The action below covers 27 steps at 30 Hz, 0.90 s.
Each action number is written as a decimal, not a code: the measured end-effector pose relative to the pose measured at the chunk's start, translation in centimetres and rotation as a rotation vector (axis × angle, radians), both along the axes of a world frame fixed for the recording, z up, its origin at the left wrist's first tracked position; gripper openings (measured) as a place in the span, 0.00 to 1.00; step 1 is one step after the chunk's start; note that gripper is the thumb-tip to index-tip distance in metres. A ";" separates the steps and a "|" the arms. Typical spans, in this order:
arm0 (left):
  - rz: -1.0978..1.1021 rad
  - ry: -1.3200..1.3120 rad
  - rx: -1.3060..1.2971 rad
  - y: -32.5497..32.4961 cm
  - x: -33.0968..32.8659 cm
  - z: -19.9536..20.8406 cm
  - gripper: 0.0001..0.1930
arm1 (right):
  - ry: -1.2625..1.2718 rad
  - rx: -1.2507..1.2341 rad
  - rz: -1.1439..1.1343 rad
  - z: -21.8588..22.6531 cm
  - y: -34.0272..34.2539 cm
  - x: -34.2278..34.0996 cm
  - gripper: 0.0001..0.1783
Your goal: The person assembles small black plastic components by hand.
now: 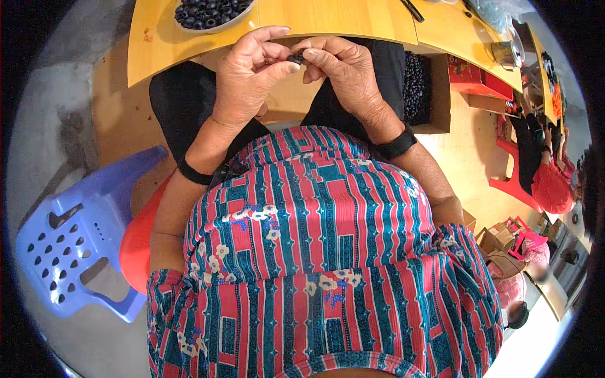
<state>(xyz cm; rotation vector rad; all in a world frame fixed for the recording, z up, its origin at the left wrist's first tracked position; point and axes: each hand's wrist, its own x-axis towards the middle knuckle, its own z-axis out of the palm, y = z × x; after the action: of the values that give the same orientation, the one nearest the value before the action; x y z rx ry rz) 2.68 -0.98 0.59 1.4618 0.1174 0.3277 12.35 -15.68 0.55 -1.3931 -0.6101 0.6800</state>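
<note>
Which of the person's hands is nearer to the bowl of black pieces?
Left. The left hand is just below and to the right of the bowl in the picture; the right hand is farther right.

Bright light, shadow beside blue chair; strong fisheye bend (black rim), white glare lower right

Small dark piece part-hidden by fingers; bowl cut off, far edge; right-side person too small.
</note>
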 end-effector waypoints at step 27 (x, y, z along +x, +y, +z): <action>0.002 -0.031 0.010 -0.4 0.0 0.2 0.23 | 0.316 0.113 -0.020 -0.9 -0.1 -0.2 0.09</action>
<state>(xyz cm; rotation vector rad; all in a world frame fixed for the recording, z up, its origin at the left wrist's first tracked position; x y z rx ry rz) 2.66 -1.41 0.75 1.4665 0.0927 0.3530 12.17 -15.82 -0.40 -1.1553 -0.3770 0.8172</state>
